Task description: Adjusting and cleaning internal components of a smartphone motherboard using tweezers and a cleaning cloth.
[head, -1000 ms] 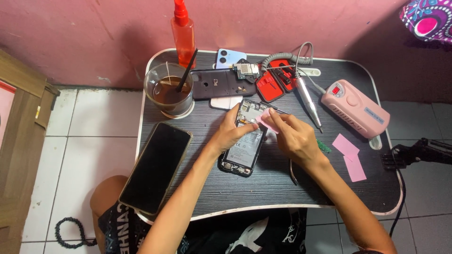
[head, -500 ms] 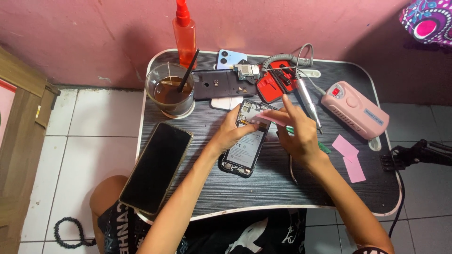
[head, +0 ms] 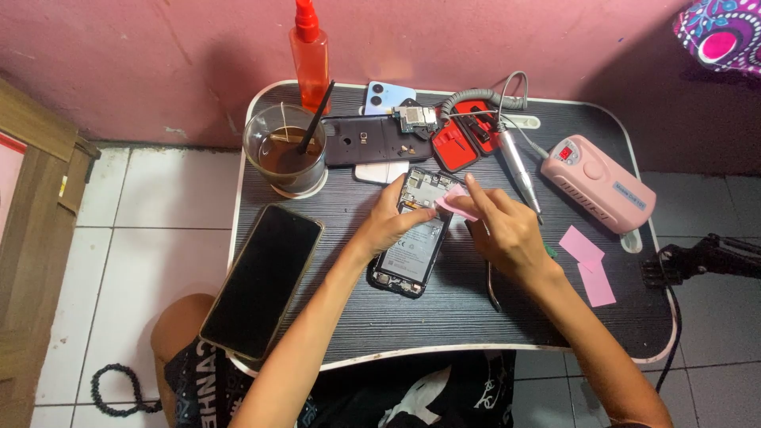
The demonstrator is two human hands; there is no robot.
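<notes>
Hands meet over an opened smartphone (head: 414,239), back cover off, lying on the dark desk (head: 468,317). The left hand (head: 390,222) rests on the phone's left edge with fingers curled against the frame, steadying it. The right hand (head: 507,234) pinches a small pink card (head: 453,204) between thumb and forefinger and presses it onto the phone's upper right corner, near the circuit board. Half a second ago the right forefinger was raised and pointing away from the body; now it is bent down over the card, and the hand sits a little lower on the phone. The left hand and the phone have kept their places.

Under the right hand lies a pair of metal tweezers (head: 491,287). Right of that hand lie two more pink cards (head: 588,263) and a pink rotary tool unit (head: 598,182), its handpiece (head: 517,165) just beyond the fingers. Left of the left hand lies a smartphone with a dark screen (head: 263,279), and beyond it a glass of brown drink (head: 287,152).
</notes>
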